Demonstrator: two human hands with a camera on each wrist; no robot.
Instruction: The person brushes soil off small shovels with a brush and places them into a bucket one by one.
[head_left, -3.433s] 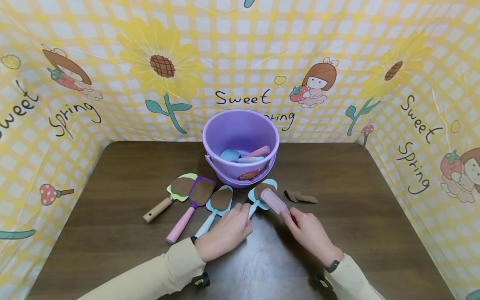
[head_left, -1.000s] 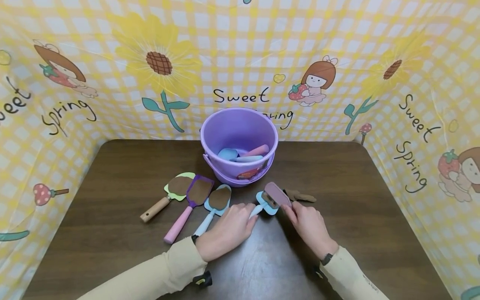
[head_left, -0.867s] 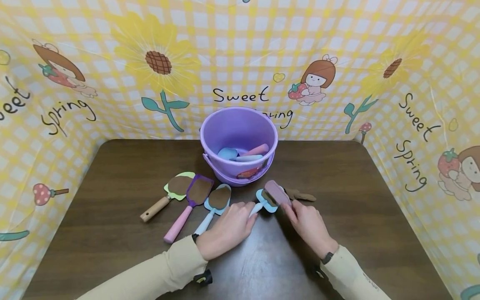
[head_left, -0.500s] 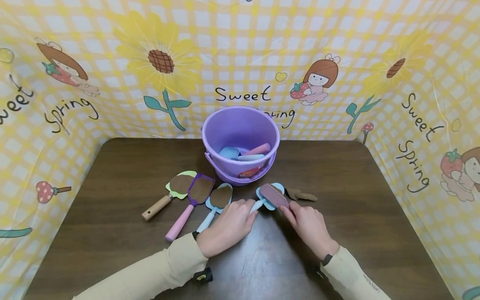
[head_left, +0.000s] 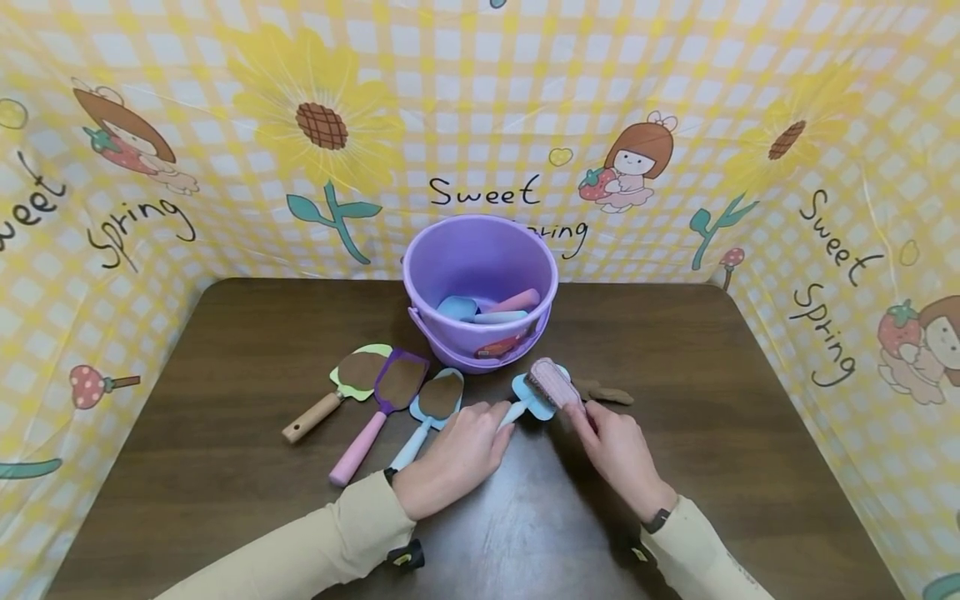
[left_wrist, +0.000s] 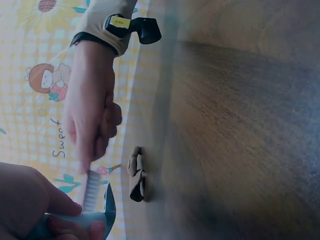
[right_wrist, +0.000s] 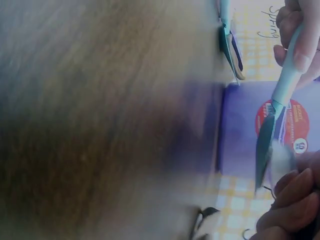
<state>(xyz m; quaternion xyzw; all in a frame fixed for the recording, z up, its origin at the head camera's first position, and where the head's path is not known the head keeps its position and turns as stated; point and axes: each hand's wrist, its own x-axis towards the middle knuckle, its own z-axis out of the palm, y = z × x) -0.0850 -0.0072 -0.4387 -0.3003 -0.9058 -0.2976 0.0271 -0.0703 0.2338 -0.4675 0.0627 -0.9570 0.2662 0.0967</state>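
Observation:
In the head view my left hand [head_left: 456,457] grips a small light blue shovel [head_left: 536,405] by its handle, blade pointing away and held over the table. A pink brush [head_left: 557,385] is pinched near its end by my right hand [head_left: 621,458]. It leans over the shovel's blade, its brown-tinged bristles against the face, where bare blue shows beside them. From the right wrist, the shovel's blade [right_wrist: 265,150] appears edge-on, clear of the table. Left of the hands lie a green spatula [head_left: 360,372], a purple one [head_left: 399,383] and another blue shovel [head_left: 438,398], each bearing a brown patch.
Behind the hands stands a purple bucket [head_left: 480,325] with blue and pink tools inside. A curled brown piece [head_left: 611,395] lies right of the brush, partly hidden by it. Patterned yellow cloth [head_left: 480,108] walls the dark table [head_left: 675,333] at the back and sides.
The brush has swept back and forth across the blade, from lying flat on it to leaning on its side. Blue now shows where brown covered the blade earlier. Both hands keep their holds.

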